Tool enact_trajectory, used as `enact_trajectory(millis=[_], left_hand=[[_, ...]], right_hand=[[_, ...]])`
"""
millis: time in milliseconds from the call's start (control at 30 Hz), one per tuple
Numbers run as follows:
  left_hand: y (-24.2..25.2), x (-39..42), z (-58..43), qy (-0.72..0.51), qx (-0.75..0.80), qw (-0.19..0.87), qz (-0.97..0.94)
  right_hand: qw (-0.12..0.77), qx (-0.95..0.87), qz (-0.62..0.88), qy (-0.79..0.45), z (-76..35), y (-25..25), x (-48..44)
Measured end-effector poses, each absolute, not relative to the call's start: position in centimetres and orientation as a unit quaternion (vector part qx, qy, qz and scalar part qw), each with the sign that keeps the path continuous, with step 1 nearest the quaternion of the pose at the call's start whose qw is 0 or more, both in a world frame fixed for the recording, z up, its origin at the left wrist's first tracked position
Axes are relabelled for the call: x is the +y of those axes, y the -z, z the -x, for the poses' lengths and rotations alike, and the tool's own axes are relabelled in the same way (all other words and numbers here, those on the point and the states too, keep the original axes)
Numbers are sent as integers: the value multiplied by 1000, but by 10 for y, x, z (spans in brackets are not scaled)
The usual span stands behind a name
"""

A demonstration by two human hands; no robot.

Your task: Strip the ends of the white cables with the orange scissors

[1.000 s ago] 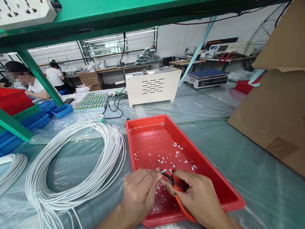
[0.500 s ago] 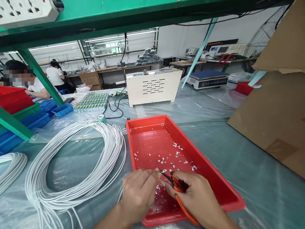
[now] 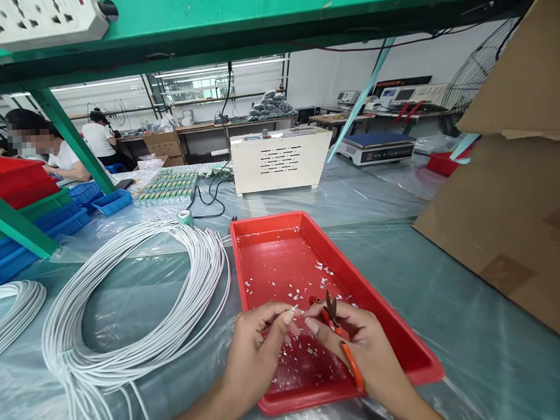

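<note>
My left hand [image 3: 257, 351] pinches the end of a thin white wire [image 3: 294, 308] between thumb and forefinger, over the near part of a red tray [image 3: 418, 364]. My right hand [image 3: 362, 348] holds orange-handled cutters [image 3: 342, 339], their dark blades pointing up and away from the wire; its fingertips reach toward the wire end. Several small white offcuts [image 3: 325, 269] lie scattered in the tray. A large coil of white wires [image 3: 127, 313] lies on the plastic-covered table to the left of the tray.
A cream metal box [image 3: 280, 159] with a black cable stands behind the tray. A big cardboard box [image 3: 514, 214] fills the right. Blue, green and red bins [image 3: 36, 212] sit far left by a green frame leg. Another wire coil [image 3: 12, 311] lies at the left edge. Other people sit at back left.
The cutters have swung from lying against the wire end to pointing upward. My hands have drawn slightly apart, and the wire tip now shows between them.
</note>
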State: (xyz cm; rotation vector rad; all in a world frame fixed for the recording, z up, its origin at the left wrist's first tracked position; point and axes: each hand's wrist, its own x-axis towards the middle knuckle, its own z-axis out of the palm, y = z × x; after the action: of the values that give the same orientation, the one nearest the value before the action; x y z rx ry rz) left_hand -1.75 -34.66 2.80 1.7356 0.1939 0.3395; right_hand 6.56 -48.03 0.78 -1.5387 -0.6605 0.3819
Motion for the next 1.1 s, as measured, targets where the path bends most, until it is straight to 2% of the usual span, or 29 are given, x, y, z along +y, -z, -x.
enact_trajectory(millis=[200,400,567,633,767,867,967,1100], left_hand=[[-28,-349,19,-138,80,608,-778],[-21,-349,20,-206,44,455,-866],[-18,-352,25,-335,-4,352,-874],[-20,-357,26,-300,5,401,-865],[-26,-364,23,-49,96,677,-728],[-27,-363,19,-4,148,818,-556],[-25,-360,17,-32,187,867,-462],[-28,-353,17,-83,158,854,-489]], right_hand=[[699,-268,642,-164,-65,-7,-480],[699,-275,644,-145,-64,-9,-479],[688,-269,667,-90,-65,-10,-480],[682,-264,680,-50,-66,-10,-481],[659,-302,689,8,-63,-8,-483],[632,-359,686,41,-59,-4,-483],[619,-393,679,30,-55,-3,-481],[636,-381,669,-55,-51,-7,-480]])
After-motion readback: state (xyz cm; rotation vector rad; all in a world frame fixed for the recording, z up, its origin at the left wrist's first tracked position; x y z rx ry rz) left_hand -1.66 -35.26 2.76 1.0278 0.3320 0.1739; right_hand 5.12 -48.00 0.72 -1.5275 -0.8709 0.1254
